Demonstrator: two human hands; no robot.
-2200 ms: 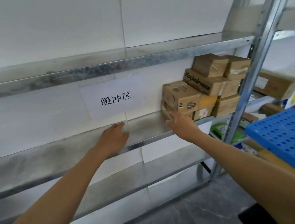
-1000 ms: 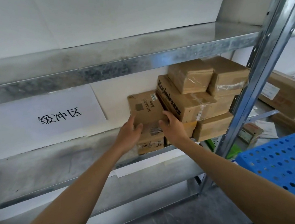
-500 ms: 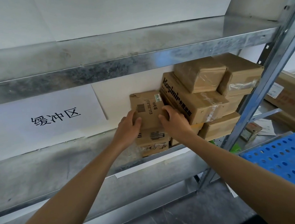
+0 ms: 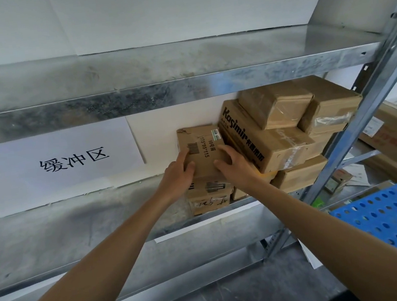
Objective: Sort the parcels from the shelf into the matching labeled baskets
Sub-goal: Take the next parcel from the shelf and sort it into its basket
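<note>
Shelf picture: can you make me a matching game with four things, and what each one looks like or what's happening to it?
Things
1. barcode box
2. Kasimir box
3. sign
4. crate

Clues
A. blue, with holes
B. white, with black writing
C. gripped by the left hand and right hand
D. has a smaller box on top

Pairs: 1-C, 2-D, 3-B, 4-A

Parcels [image 4: 288, 139] stacked at right end of shelf [image 4: 53, 238], leftmost parcel [image 4: 202, 139] atop another, sign [image 4: 68, 161] to their left, basket [image 4: 396, 226] lower right.
</note>
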